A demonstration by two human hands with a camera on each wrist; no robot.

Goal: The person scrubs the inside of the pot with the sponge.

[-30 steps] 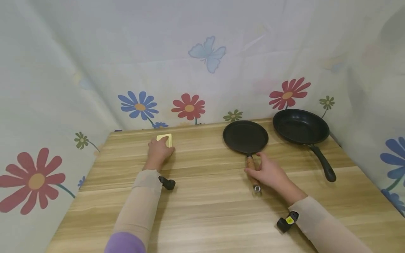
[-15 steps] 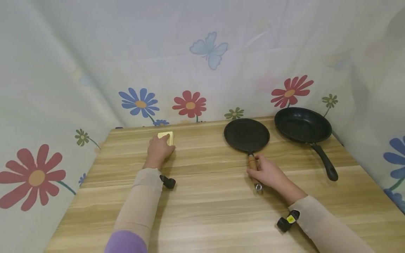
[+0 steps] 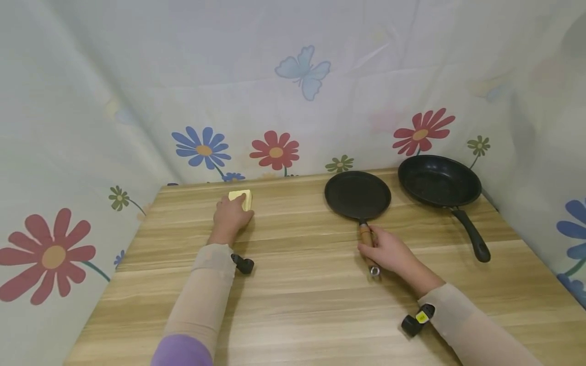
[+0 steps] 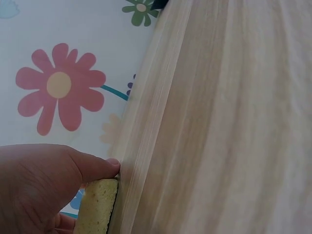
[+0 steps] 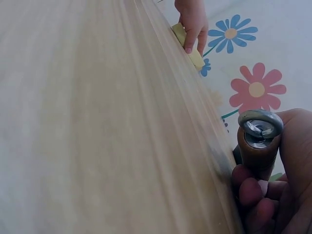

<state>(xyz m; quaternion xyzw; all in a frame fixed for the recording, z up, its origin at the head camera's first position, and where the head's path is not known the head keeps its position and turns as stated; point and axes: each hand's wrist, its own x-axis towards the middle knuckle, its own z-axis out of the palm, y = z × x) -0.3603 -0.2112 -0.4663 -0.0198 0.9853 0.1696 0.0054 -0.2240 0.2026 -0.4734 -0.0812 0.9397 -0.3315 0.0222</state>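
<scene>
Sticker (image 3: 421,317), yellow, on the black right wrist camera (image 3: 411,326): faint marks on it, too small to read from where I stand. Against one second ago: right hand (image 3: 390,249) has tightened, fingers reaching out beside the handle then, tucked in round it now. Half a second ago nearly matches. Left hand (image 3: 230,217) and the sponge (image 4: 97,207) look unchanged; the head view has tipped a touch, so everything sits slightly differently.

Clock read from the middle of the table (image 3: 297,300), person at 6. Sponge, pale yellow and pored, at 11 o'clock near the far edge, pinched by the left hand, thumb on the near side, fingers on the other. Flat pan (image 3: 357,194), black and shallow, at 1 o'clock, wooden handle (image 5: 258,157) pointing between 5 and 6, metal ring (image 5: 261,115) at its end. Right hand grips that handle, fingers curled under, thumb along the other side. Deeper black pan (image 3: 439,180) at 2 o'clock, just beside the flat one, black handle toward 5. Backdrop (image 3: 339,112) at 12: printed flowers, blue butterfly (image 3: 303,72).
</scene>
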